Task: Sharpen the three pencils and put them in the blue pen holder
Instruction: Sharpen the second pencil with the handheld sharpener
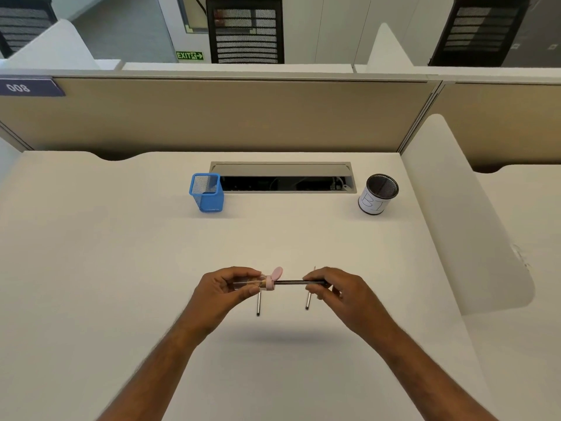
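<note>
My left hand (pixel 226 288) grips a clear sharpener with a pink cap (pixel 271 280), held above the desk. A dark pencil (pixel 293 281) lies level with its tip in the sharpener, and my right hand (pixel 335 288) pinches its other end. Two more dark pencils rest on the desk under my hands: one (pixel 258 303) below my left hand, the other (pixel 308 300) below my right, both partly hidden. The blue mesh pen holder (pixel 207 192) stands upright at the back left of the desk and looks empty.
A black mesh cup wrapped in white paper (pixel 378 194) stands at the back right. An open cable tray (pixel 283 177) sits between the two holders. A beige partition (pixel 212 113) closes the back, and a white divider (pixel 467 223) bounds the right side.
</note>
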{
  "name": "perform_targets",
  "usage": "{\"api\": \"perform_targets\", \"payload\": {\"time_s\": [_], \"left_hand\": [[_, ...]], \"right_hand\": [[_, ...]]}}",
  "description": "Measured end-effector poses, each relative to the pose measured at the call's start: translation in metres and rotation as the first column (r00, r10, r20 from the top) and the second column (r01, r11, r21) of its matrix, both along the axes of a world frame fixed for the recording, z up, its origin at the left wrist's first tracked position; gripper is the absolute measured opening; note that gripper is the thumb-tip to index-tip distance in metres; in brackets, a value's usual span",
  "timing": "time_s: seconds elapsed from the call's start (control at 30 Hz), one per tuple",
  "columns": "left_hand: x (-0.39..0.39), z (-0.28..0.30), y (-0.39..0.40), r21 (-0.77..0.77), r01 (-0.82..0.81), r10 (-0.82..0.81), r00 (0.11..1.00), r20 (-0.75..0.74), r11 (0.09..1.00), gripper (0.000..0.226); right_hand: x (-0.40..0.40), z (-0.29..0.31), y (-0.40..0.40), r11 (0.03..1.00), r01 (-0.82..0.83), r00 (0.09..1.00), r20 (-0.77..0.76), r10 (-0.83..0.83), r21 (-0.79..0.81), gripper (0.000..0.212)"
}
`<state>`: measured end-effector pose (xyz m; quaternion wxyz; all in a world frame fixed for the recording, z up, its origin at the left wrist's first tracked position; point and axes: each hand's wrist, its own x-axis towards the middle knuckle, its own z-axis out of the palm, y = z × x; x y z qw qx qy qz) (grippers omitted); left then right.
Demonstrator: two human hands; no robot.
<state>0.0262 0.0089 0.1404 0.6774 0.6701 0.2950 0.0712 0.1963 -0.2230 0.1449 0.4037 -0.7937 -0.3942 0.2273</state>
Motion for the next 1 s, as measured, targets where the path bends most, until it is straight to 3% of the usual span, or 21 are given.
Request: {"api": "perform_targets", "payload": {"time_s": [0.1, 0.27, 0.33, 0.5, 0.6, 0.8, 0.87, 1.0], "left_hand": [[-0.001, 0.000, 0.001, -0.006, -0.009, 0.009, 1.000, -0.005, 1.000, 0.023], [-0.004, 0.001, 0.000, -0.010, 0.048, -0.048, 0.999, -0.005, 0.999, 0.025], [-0.003, 0.001, 0.000, 0.002, 0.052, -0.052, 0.999, -0.007, 0.999, 0.024], [-0.003, 0.001, 0.001, 0.015, 0.017, -0.017, 1.000, -0.004, 1.000, 0.024], [-0.004, -0.001, 0.001, 0.007, 0.000, 0.000, 1.000, 0.002, 1.000, 0.024], [-0.004, 0.001, -0.002, -0.002, 0.002, -0.002, 1.000, 0.002, 1.000, 0.023], [-0.004, 0.001, -0.001, 0.001, 0.003, -0.003, 1.000, -0.007, 1.000, 0.023], [-0.004, -0.001, -0.001, -0.005, 0.014, -0.014, 1.000, -0.024, 1.000, 0.021]], "right_hand": [[-0.002, -0.001, 0.001, 1.000, -0.022, 0.999, 0.034, 0.022, -0.009, 0.009], [-0.001, 0.001, 0.007, 0.997, 0.016, 0.951, -0.307, -0.038, -0.074, 0.039], [-0.001, 0.004, 0.008, 0.998, 0.002, 0.935, -0.353, -0.025, -0.066, 0.042], [0.001, 0.003, 0.004, 0.997, -0.048, 0.957, -0.289, 0.026, -0.068, 0.017], [0.000, 0.003, 0.002, 0.998, -0.019, 0.976, -0.217, 0.004, -0.067, 0.021], [-0.003, -0.003, -0.003, 1.000, -0.001, 0.998, 0.063, 0.002, -0.014, 0.010], [-0.002, -0.003, -0.002, 1.000, 0.002, 0.999, 0.045, -0.002, -0.006, 0.010], [0.001, 0.001, 0.004, 1.000, 0.027, 0.984, -0.176, -0.028, -0.008, 0.016]]}}
